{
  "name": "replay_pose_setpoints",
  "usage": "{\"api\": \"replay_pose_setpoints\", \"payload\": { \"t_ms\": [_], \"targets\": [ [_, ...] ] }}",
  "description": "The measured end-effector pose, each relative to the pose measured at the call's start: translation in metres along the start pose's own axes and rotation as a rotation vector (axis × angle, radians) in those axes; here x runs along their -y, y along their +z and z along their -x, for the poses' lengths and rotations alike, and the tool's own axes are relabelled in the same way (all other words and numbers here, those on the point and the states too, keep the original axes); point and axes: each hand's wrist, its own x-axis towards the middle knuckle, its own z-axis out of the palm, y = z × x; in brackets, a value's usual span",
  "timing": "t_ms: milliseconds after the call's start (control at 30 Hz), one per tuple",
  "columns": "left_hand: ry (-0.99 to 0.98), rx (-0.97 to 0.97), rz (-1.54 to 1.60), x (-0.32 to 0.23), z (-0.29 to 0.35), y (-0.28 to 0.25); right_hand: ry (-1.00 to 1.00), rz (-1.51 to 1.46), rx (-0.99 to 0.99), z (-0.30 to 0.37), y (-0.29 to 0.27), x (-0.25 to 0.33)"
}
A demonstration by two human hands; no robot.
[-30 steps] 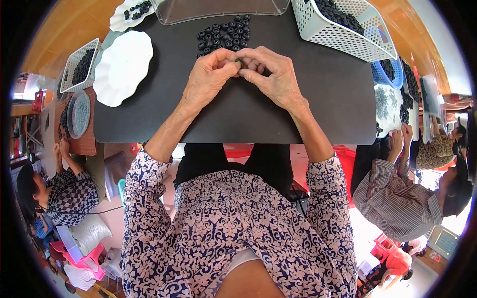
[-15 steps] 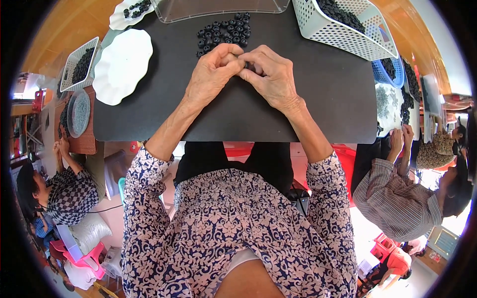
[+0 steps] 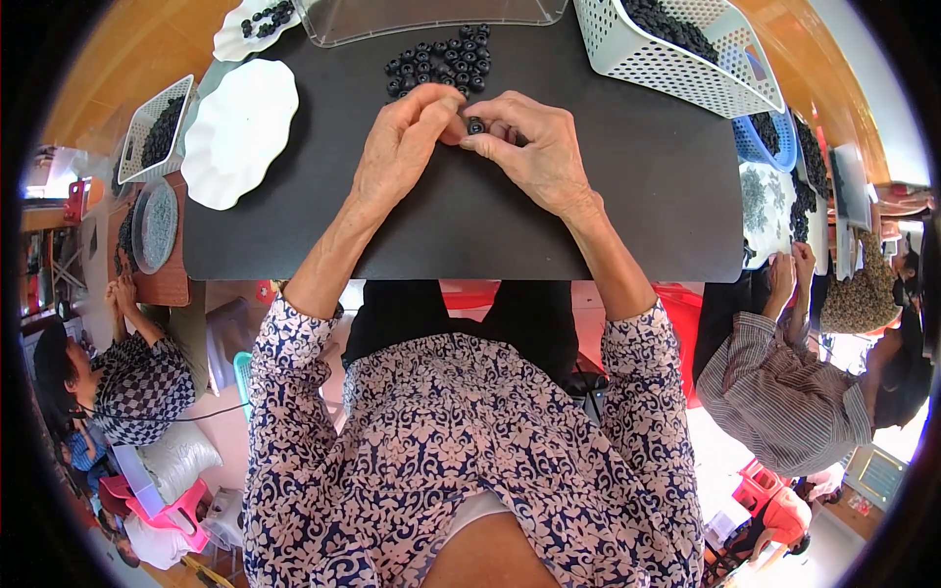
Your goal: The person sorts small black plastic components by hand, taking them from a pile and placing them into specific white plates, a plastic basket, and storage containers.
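Between the thumb and forefinger of my right hand (image 3: 534, 147) is a small round black piece (image 3: 476, 126) with a lighter ring at its centre. My left hand (image 3: 407, 137) is closed beside it, thumb and fingers pressed together; whatever they may hold is hidden. The two hands nearly meet over the dark tabletop (image 3: 627, 196). Just beyond them lies a loose cluster of similar round black pieces (image 3: 441, 67), partly covered by the left fingers.
A scalloped white tray (image 3: 240, 137) lies at the left, with a smaller white dish (image 3: 230, 39) behind it. A clear plastic tray (image 3: 338, 29) sits at the far edge. At the far right, a white perforated basket (image 3: 676, 83) holds black pieces. People work at both sides.
My left fingers have drawn slightly left, away from the right hand. The black piece in my right hand now shows more plainly.
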Motion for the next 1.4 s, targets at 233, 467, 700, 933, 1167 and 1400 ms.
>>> {"api": "replay_pose_setpoints", "payload": {
  "t_ms": [233,467,700,933,1167,1400],
  "targets": [
    [0.176,-0.022,-0.326,-0.004,0.008,0.014,-0.127,0.072,-0.147,0.0,0.004,-0.004],
    [0.25,-0.034,-0.38,-0.002,0.004,0.009,0.003,-0.042,-0.087,0.001,0.006,-0.008],
    [0.505,-0.22,-0.851,-0.006,-0.013,-0.009,0.363,-0.811,-0.255,-0.004,-0.013,-0.015],
    [0.465,-0.082,-1.247,0.0,-0.018,-0.003,0.33,-0.681,-0.235,-0.002,-0.009,-0.017],
    [0.538,-0.023,-1.129,0.005,-0.023,-0.007,0.245,-0.295,-0.233,-0.004,-0.003,-0.009],
    [0.495,0.046,-1.246,-0.005,-0.021,-0.017,0.275,-0.275,-0.223,-0.004,-0.008,-0.01]
  ]
}}
